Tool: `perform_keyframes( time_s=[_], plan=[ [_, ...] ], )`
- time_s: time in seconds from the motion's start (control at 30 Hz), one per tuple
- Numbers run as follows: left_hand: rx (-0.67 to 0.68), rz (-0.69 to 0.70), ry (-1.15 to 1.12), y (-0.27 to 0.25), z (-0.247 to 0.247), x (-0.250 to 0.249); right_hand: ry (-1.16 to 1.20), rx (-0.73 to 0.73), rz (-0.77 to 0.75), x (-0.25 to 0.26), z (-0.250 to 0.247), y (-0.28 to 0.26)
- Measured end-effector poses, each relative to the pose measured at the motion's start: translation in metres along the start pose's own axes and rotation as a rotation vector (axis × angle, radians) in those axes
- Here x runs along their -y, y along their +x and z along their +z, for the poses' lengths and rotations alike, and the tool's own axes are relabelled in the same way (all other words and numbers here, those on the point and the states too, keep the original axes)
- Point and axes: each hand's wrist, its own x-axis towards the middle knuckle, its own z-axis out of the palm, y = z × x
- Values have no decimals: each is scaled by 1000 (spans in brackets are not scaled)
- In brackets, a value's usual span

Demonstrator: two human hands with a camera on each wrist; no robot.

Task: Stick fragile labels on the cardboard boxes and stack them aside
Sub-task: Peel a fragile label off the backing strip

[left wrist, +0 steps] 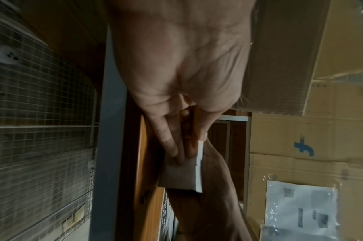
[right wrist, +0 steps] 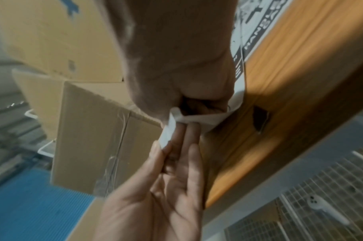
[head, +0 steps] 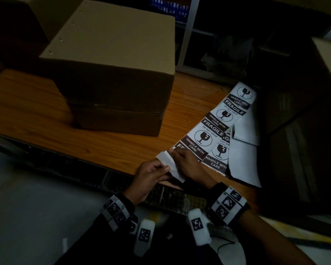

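At table edge, both hands, left hand (head: 151, 175) & right hand (head: 187, 165), pinch label strip (head: 208, 134); wrist cams show peeled backing (right wrist: 188, 120).

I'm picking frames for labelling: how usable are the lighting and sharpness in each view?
Head view: dim and underexposed, yet the black-and-white fragile label strip reads sharply. Left wrist view: dim, motion-blurred. Right wrist view: brighter, smeared by motion blur.

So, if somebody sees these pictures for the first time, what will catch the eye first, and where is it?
First the strip of labels, black and white, lying at the right on the table. At its near end the left hand and the right hand pinch a white piece, seemingly peeling a label. Then the big box, standing at the table's middle with no label visible on it.
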Motion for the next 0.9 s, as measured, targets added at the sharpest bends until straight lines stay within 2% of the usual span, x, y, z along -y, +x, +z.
perform_keyframes(
  time_s=[0.17, 0.33, 0.53, 0.67, 0.77, 0.9],
  plan=[
    [2, -21, -24, 0, -2, 0, 72, 50, 22, 2, 0, 1],
    [27, -28, -54, 3, -4, 0, 36, 21, 22, 7, -6, 1],
    [60, -42, -64, 2, -7, 0, 85, 50, 29, 10, -8, 0],
    [81, -47, -64, 2, -8, -2, 106, 18, 53, 14, -7, -2],
    [41, -44, -66, 4, -5, 0, -25, -89, 8, 13, -3, 1],
    [-145, -73, -93, 15, 11, -7, -305, -420, -102, 13, 5, 1]
  ],
)
